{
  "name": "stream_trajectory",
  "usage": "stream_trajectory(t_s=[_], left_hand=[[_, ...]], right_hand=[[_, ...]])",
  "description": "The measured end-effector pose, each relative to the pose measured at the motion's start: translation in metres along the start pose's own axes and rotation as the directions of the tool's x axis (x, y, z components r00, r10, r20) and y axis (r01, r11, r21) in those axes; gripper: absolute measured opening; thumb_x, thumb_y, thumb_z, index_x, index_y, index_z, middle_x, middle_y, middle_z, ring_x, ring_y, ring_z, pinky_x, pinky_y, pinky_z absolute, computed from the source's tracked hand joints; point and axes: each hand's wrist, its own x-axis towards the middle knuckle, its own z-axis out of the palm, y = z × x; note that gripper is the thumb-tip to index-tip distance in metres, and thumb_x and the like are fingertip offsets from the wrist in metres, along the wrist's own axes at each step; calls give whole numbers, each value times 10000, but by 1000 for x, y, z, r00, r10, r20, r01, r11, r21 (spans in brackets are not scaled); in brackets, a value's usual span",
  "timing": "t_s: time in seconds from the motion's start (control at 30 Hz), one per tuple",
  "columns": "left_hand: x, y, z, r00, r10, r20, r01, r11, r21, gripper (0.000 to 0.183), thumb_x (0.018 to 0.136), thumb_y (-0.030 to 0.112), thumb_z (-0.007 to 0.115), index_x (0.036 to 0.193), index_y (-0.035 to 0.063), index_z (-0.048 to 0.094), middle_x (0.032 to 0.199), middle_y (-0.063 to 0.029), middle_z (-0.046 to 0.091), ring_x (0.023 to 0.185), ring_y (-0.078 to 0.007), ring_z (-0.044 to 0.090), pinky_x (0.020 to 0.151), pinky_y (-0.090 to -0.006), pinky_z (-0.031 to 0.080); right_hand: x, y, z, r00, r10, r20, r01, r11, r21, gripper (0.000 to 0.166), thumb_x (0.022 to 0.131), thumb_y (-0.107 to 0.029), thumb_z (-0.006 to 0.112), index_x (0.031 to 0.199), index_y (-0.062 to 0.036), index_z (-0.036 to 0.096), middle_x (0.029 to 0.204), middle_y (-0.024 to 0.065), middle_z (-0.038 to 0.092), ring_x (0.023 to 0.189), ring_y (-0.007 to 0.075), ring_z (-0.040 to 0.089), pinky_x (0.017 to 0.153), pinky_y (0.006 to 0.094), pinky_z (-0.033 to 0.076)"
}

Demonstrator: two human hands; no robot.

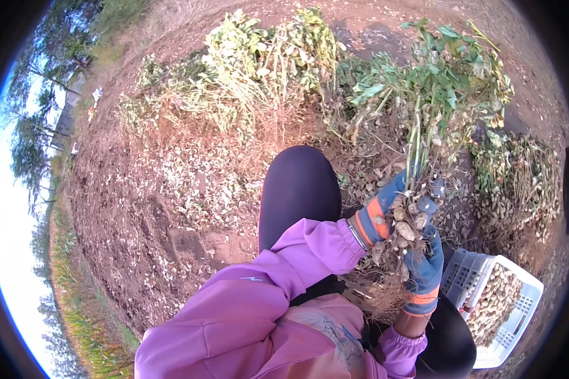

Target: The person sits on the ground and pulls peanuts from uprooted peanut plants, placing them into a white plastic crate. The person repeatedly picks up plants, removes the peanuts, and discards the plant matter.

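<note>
My left hand [389, 201], in a blue and orange work glove, is closed around the stems of a green peanut plant [415, 142]. Its leaves spread above the hand, away from me. Peanut pods [406, 230] and thin roots hang at the near end of the bunch. My right hand [424, 265], gloved alike, is at the pods, its fingers curled up against them from below. Some fingers are hidden behind pods and roots, so whether it grips a pod is unclear.
A white plastic crate [517, 327] with many peanuts [495, 303] stands at my right. Pulled peanut plants [275, 61] lie in a row ahead, and another heap [517, 184] lies beyond the crate. Dry leaves [204, 180] litter the soil at left. My bent knee [301, 189] rises in the middle.
</note>
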Motion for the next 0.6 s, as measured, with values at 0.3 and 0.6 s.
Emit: stream_trajectory(t_s=[0.3, 0.6], left_hand=[[-43, 94, 69, 936, 349, 41, -351, 936, 38, 362, 958, 451, 523, 1023, 122, 659, 840, -18, 695, 578, -123, 627, 496, -284, 525], [-97, 138, 75, 833, 548, 80, -553, 817, 164, 296, 965, 404, 539, 1054, 154, 669, 741, 18, 671, 529, -74, 589, 477, -255, 501]], right_hand=[[88, 26, 1, 870, -276, 409, 486, 623, -613, 590, 890, -135, 593, 1410, 37, 375, 1367, 156, 491, 1209, 234, 498, 1026, 360, 387], [145, 25, 68, 845, 33, 534, 283, 820, -498, 598, 879, -180, 607, 1407, 5, 396, 1321, 158, 515, 1179, 248, 515, 997, 405, 410]])
